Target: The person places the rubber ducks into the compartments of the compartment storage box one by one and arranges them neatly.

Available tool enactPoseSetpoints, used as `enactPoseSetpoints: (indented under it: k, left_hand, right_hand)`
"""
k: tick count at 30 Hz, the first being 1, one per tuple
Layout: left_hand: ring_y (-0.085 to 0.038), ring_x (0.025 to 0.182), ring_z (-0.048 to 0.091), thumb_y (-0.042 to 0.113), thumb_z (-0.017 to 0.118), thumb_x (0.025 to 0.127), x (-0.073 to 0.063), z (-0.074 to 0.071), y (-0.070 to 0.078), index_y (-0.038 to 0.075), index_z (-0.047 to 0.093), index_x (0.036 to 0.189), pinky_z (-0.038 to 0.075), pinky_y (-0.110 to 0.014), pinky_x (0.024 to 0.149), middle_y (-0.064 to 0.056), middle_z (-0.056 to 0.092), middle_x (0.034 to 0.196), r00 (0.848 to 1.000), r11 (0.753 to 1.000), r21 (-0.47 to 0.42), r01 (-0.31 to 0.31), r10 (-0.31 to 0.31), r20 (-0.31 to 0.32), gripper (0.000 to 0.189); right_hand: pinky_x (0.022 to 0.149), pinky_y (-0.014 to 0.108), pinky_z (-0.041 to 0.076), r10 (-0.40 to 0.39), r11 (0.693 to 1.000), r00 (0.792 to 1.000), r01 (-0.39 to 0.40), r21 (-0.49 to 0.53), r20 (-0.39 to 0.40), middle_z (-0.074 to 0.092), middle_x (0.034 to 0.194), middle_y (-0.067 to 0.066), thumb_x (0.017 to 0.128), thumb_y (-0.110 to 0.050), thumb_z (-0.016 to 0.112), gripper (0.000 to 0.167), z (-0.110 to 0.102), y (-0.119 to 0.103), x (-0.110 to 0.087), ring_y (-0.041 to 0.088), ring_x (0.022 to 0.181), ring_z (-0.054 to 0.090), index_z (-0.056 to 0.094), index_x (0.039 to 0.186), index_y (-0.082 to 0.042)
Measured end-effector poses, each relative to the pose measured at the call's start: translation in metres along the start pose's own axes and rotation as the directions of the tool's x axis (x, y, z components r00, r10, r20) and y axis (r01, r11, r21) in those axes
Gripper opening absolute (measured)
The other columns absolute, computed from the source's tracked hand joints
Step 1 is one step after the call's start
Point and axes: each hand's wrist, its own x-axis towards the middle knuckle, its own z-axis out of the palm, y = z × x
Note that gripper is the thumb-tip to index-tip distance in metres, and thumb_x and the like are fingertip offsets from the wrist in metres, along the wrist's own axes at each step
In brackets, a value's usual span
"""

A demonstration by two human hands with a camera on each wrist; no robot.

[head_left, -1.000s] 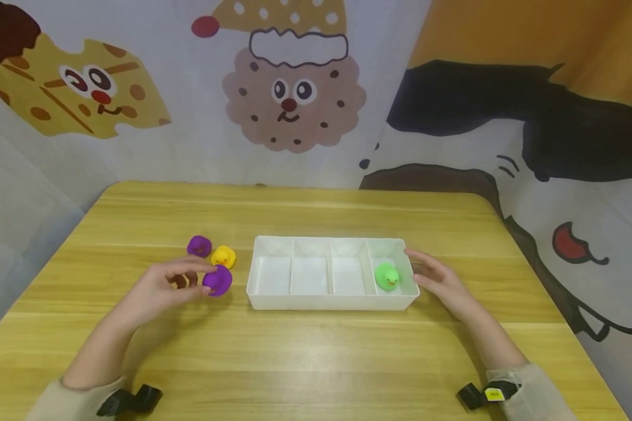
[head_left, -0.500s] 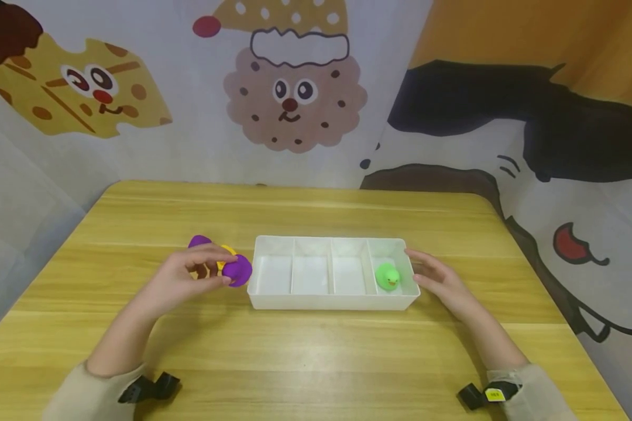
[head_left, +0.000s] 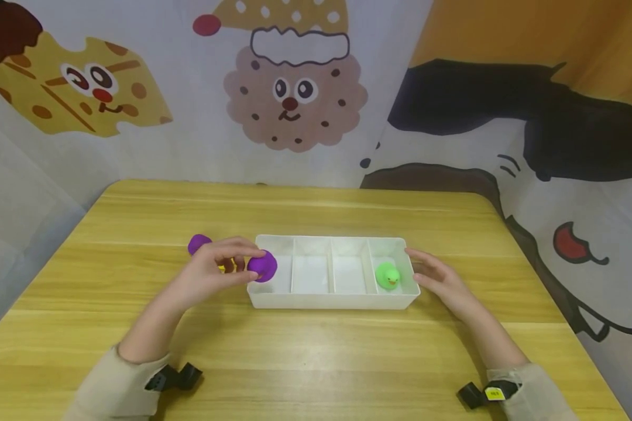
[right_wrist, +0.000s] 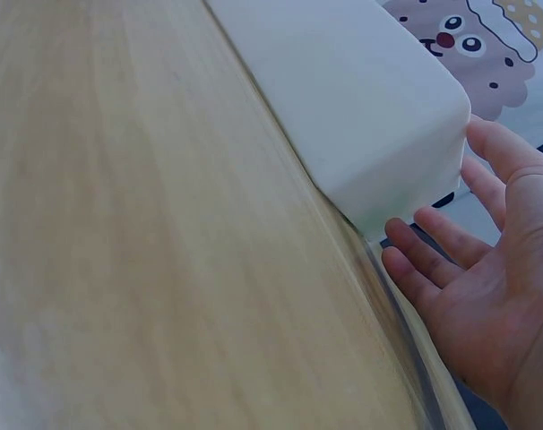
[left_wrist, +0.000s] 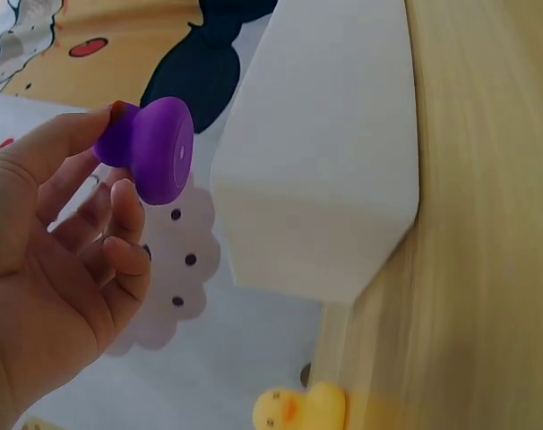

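My left hand [head_left: 205, 275] pinches a purple rubber duck [head_left: 264, 267] between thumb and fingertips. In the head view the duck is over the leftmost compartment of a white divided box [head_left: 332, 302]; the left wrist view shows its flat base [left_wrist: 179, 152] above the box's rim level. My right hand [head_left: 445, 285] is at the box's right end, fingers loosely bent, fingertips at the end wall [right_wrist: 406, 179]. A green rubber duck [head_left: 387, 276] sits in the rightmost compartment.
Another purple toy [head_left: 198, 243] lies on the wooden table [head_left: 316, 356] left of the box. A yellow rubber duck [left_wrist: 298, 410] stands near the box's left end, mostly hidden behind my left hand in the head view. A cartoon-printed cloth [head_left: 200, 105] hangs behind the table.
My left hand has carried the purple duck rightward from beside the yellow duck to over the box's left end. My right hand, the box and the green duck have stayed put.
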Motion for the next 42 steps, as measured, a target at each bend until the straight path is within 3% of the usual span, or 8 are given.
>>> enactPoseSetpoints:
  k: [11, 18, 34, 42]
  left_hand:
    - [-0.02, 0.074, 0.055, 0.007, 0.077, 0.081, 0.022, 0.021, 0.009, 0.01, 0.072, 0.11, 0.044, -0.026, 0.058, 0.0, 0.064, 0.109, 0.999, 0.999, -0.05, 0.014, -0.012, 0.043, 0.029]
    - [-0.02, 0.073, 0.055, 0.003, 0.076, 0.08, 0.034, 0.034, 0.013, 0.007, 0.072, 0.109, 0.045, -0.025, 0.057, -0.003, 0.065, 0.109, 0.998, 0.998, -0.051, -0.026, 0.029, 0.056, 0.029]
    - [-0.02, 0.074, 0.055, 0.005, 0.076, 0.082, 0.061, 0.064, 0.021, 0.008, 0.072, 0.108, 0.047, -0.027, 0.056, -0.001, 0.066, 0.106, 0.995, 0.994, -0.113, -0.009, 0.02, 0.098, 0.027]
    - [-0.019, 0.075, 0.057, 0.01, 0.078, 0.08, 0.074, 0.078, 0.026, 0.012, 0.073, 0.107, 0.05, -0.029, 0.061, 0.003, 0.066, 0.106, 0.994, 0.995, -0.089, 0.043, -0.033, 0.109, 0.027]
  right_hand:
    - [0.093, 0.019, 0.041, 0.001, 1.0, 1.0, -0.001, -0.018, -0.002, 0.035, 0.146, 0.024, 0.098, -0.007, 0.053, 0.049, 0.0, -0.001, 0.0, 0.008, 0.118, 0.051, 0.039, 0.145, -0.005]
    - [0.093, 0.019, 0.042, -0.003, 1.0, 1.0, 0.003, -0.022, -0.006, 0.037, 0.145, 0.025, 0.098, -0.006, 0.053, 0.049, 0.001, 0.0, 0.0, 0.008, 0.117, 0.052, 0.039, 0.144, -0.004]
    - [0.093, 0.019, 0.041, 0.003, 1.0, 1.0, -0.003, -0.017, -0.009, 0.037, 0.144, 0.026, 0.098, -0.006, 0.054, 0.049, 0.001, 0.0, 0.0, 0.008, 0.117, 0.052, 0.039, 0.145, -0.004]
    - [0.093, 0.02, 0.041, -0.002, 1.0, 1.0, 0.002, -0.019, -0.008, 0.038, 0.143, 0.026, 0.098, -0.005, 0.053, 0.049, 0.0, 0.0, 0.0, 0.009, 0.117, 0.052, 0.039, 0.145, -0.004]
